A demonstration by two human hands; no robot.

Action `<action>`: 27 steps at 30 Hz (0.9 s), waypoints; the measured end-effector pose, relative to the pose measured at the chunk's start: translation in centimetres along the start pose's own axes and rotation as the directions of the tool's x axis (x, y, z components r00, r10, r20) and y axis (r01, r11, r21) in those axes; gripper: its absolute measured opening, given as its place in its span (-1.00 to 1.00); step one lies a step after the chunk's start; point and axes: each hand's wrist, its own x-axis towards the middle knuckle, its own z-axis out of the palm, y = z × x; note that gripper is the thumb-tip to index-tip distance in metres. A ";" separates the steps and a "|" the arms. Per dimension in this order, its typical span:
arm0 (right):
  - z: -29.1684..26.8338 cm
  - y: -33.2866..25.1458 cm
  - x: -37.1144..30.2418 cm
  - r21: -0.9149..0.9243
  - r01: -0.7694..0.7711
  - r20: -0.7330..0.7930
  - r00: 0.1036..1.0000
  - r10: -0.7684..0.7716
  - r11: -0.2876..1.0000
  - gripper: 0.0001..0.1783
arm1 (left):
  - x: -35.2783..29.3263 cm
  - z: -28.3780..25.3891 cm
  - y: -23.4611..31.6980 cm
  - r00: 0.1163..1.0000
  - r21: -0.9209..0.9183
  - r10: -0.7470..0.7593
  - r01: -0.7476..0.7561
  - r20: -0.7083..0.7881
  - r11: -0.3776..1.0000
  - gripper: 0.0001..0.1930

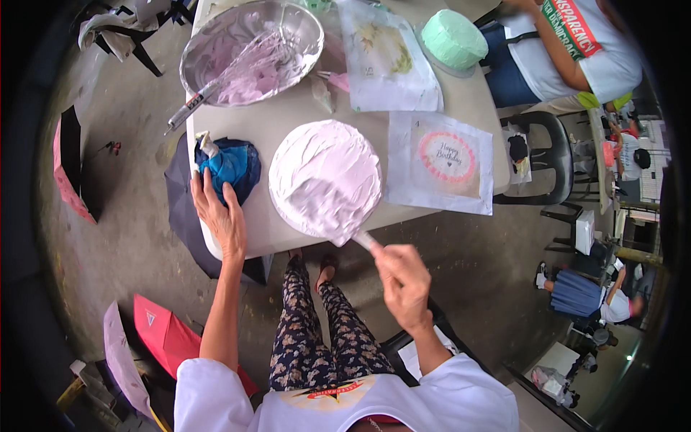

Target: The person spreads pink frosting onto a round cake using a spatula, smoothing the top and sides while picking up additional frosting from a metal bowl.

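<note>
A round cake (pixel 327 155) covered in pale pink frosting lies at the table's near edge. My right hand (pixel 404 288) is closed round the white handle of a spatula (pixel 365 240). The spatula's blade is coated in frosting and lies over the cake's near side, where the frosting is heaped and rough. My left hand (pixel 221 216) lies open at the table's left corner, fingers stretched out against a crumpled blue cloth (pixel 234 167). Whether the fingertips press on the cloth or the table I cannot tell.
A metal bowl (pixel 311 32) of pink frosting holds a whisk (pixel 248 61). Two printed sheets (pixel 403 189) and a mint-green cake (pixel 453 37) share the white table (pixel 252 234). A person (pixel 604 43) is at the far right. Umbrellas (pixel 167 327) stand on the floor at left.
</note>
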 end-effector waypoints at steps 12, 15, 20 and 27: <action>0.9 4.1 -1.1 0.028 -0.252 -0.201 0.947 0.252 0.967 -0.69 | -0.2 0.4 -0.3 1.000 0.031 0.008 -0.008 0.003 0.999 -0.50; 2.0 3.3 -1.6 0.053 -0.235 -0.189 0.952 0.241 0.970 -0.67 | -0.2 0.5 -0.6 1.000 0.033 0.008 -0.008 0.001 0.999 -0.50; 2.8 2.7 -2.8 0.021 -0.161 -0.127 0.979 0.162 0.987 -0.63 | -0.2 0.7 -0.6 1.000 0.029 0.025 -0.025 -0.004 0.999 -0.50; 3.4 1.1 -3.2 -0.044 -0.064 -0.029 0.998 0.063 0.997 -0.57 | -0.2 0.7 -0.3 1.000 -0.001 0.026 -0.026 -0.006 1.000 -0.50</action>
